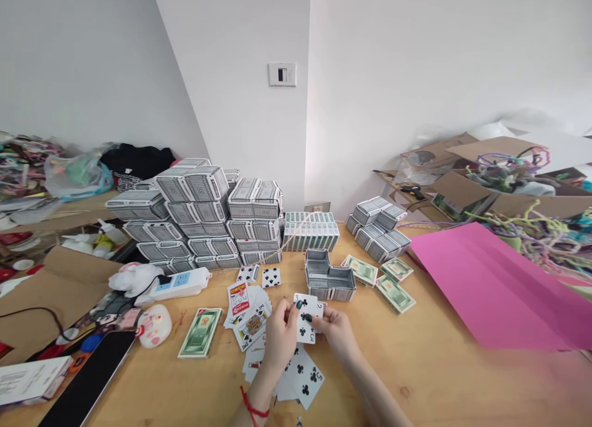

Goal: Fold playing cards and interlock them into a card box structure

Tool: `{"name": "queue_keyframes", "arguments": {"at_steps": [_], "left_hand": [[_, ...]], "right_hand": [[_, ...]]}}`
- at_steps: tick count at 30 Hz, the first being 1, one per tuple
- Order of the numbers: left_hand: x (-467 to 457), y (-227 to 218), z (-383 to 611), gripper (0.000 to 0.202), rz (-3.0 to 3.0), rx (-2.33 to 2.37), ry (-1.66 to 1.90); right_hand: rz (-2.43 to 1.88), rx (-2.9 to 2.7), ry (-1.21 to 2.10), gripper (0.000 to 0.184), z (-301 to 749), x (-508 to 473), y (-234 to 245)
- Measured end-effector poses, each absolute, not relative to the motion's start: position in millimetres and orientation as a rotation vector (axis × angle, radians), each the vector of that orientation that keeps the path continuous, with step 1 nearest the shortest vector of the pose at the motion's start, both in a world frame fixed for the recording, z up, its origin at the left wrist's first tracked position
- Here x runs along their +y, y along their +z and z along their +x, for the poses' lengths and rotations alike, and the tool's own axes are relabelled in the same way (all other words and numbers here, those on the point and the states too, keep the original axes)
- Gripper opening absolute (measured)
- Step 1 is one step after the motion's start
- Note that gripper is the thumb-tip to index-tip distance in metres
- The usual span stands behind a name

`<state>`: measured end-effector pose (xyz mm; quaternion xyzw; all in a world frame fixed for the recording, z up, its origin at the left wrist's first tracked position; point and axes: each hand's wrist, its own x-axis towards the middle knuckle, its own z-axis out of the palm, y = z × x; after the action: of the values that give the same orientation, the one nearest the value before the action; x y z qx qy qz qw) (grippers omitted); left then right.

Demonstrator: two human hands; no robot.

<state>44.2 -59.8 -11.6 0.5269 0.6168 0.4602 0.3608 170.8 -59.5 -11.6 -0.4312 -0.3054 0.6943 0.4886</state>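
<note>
Both my hands hold a white playing card (306,319) with black club pips just above the wooden table (439,377). My left hand (280,337), a red string round its wrist, pinches the card's left edge with closed fingers. My right hand (337,329) grips its right edge. Loose cards (303,371) lie fanned under my hands, and more cards (247,313) lie scattered to the left. A small box folded from cards (329,279) stands just beyond my hands.
Stacks of folded card boxes (198,220) fill the back left, with more of these boxes (379,226) at back right. Green card packs (200,332), a white power strip (178,285), a pink paper sheet (499,285) and cardboard clutter (485,174) surround the work spot.
</note>
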Motion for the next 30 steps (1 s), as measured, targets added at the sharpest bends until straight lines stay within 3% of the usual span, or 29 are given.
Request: {"name": "queue_keyframes", "arguments": {"at_steps": [5,11,16,30], "left_hand": [[-63.2,-13.9,45.5,0.026,1.591,1.687,1.169],[-60.5,-10.5,39.9,0.041,1.603,1.708,1.274],[-59.0,-8.7,36.2,0.041,1.641,1.744,1.327],[-73.6,-13.3,50.2,0.029,2.095,1.691,1.244]], "right_hand": [[-1.104,-0.768,1.66,0.037,166.9,-60.6,-18.0],[-1.119,-0.879,1.624,0.039,166.1,-60.8,-17.6],[-0.95,-0.989,1.738,0.04,168.4,-62.5,-2.1],[-1.261,-1.174,1.29,0.027,162.6,-67.6,-16.5]]}}
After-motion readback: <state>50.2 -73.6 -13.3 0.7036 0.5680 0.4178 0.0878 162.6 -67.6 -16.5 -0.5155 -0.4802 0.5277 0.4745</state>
